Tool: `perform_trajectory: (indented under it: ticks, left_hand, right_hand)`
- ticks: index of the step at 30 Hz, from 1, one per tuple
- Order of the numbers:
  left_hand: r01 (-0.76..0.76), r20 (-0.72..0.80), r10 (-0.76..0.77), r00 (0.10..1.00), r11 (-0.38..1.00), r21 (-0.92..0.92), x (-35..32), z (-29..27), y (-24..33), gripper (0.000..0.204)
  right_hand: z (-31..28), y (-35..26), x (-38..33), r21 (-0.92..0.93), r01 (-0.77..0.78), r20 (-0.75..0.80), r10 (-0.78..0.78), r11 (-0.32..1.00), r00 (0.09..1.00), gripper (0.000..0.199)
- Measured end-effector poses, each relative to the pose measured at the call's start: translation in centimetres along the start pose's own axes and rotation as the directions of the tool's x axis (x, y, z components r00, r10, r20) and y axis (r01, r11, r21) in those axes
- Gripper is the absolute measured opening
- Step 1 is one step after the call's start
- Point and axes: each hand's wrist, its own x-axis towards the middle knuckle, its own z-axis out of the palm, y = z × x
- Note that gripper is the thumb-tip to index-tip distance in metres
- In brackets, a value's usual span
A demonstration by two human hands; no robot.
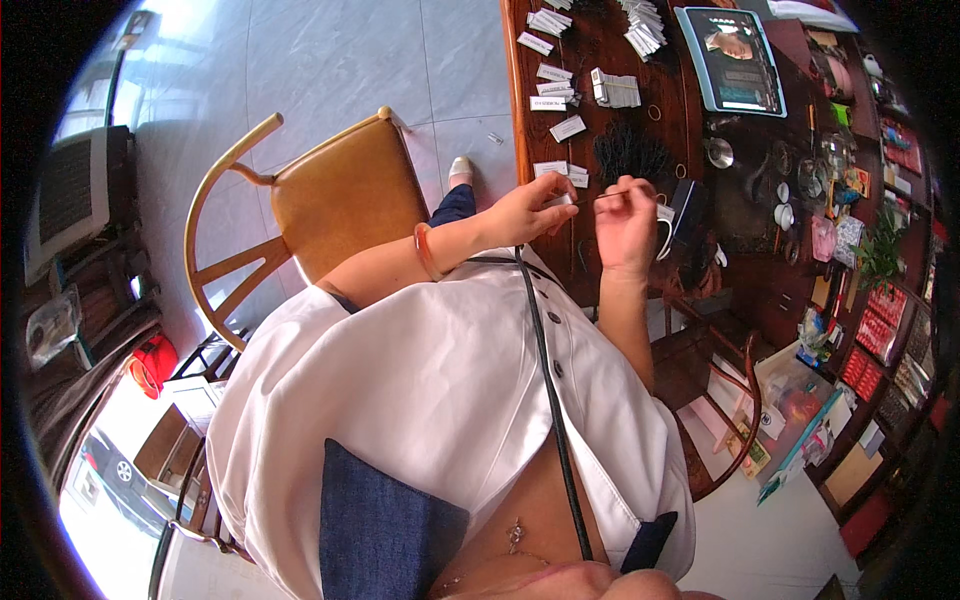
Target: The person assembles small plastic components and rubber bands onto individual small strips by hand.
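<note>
Over the near edge of the dark wooden table [540,135], my left hand [535,212] pinches a small white tag [563,200] between thumb and fingers. A reddish bangle circles that wrist. Close to its right, my right hand [627,225] is raised with its fingertips pinched on a thin dark string [606,195], most of it hidden by the fingers. Just beyond both hands lies a loose bundle of black strings [630,150]. White printed tags [551,168] rest on the table beside the left hand, and more tags [567,128] are spread farther off.
A stack of white tags [615,90] and a tablet [735,60] with a lit screen lie farther back. Right of my hands are a dark box [687,208] and a metal cup [719,152]. A yellow-seated wooden chair [345,195] stands left; a dark wooden chair [745,400] is at right.
</note>
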Motion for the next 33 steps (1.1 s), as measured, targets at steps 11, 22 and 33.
perform_trajectory:
  ticks: [11, 22, 33]
  left_hand:
    - [0.046, -0.004, -0.046, 0.999, 0.998, 0.034, 0.1, 0.1, 0.2, 0.022]
    - [-0.01, -0.078, 0.044, 0.996, 0.92, 0.392, 0.1, -0.4, 0.7, 0.021]
    - [-0.191, -0.084, 0.26, 0.962, 0.86, 0.474, 0.1, -0.6, -1.0, 0.022]
  right_hand:
    - [-0.3, 0.4, 0.1, 0.118, -0.107, 0.106, 0.094, 0.987, 0.99, 0.004]
    - [0.3, 0.1, -0.6, -0.069, -0.189, 0.074, 0.194, 0.98, 0.978, 0.024]
    - [-1.0, 1.4, -1.2, -0.467, -0.032, 0.116, 0.097, 0.884, 0.989, 0.011]
